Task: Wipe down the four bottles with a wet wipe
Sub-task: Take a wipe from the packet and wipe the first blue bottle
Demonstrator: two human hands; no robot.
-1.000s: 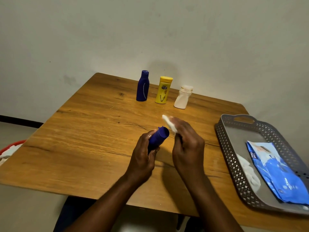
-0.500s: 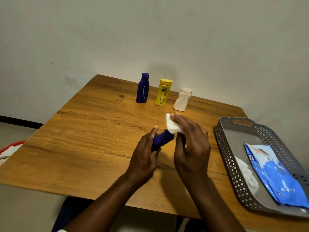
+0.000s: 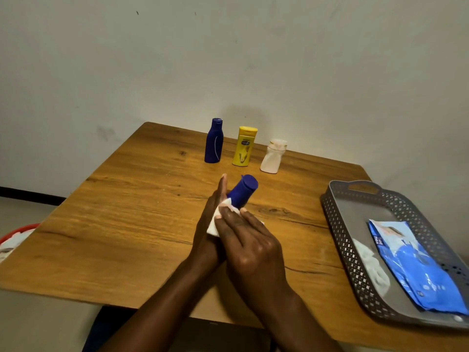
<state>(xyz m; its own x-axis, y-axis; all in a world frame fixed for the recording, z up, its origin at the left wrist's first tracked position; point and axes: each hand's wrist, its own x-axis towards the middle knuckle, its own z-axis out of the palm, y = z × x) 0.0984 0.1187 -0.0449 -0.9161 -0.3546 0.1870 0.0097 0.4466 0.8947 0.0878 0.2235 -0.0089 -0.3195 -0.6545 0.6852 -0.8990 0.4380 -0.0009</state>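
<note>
Blue bottle [image 3: 243, 191] lies cradled in your left hand [image 3: 210, 224] (cap pointing away) so your right hand [image 3: 250, 246] can press the wet wipe [image 3: 220, 219] along its body.

1. Both bare forearms reach forward from the bottom edge and converge over the middle of the worktop [image 3: 132, 224], the wrists close together.
2. The left hand [image 3: 210, 224] lies partly behind the right, thumb pointing up and away, and holds the small blue bottle [image 3: 242, 191] from the left side.
3. The right hand [image 3: 250, 240] lies on top, back facing up, its fingers [image 3: 228, 215] extended and pressing the white wipe [image 3: 214, 226] against the bottle's body.
</note>
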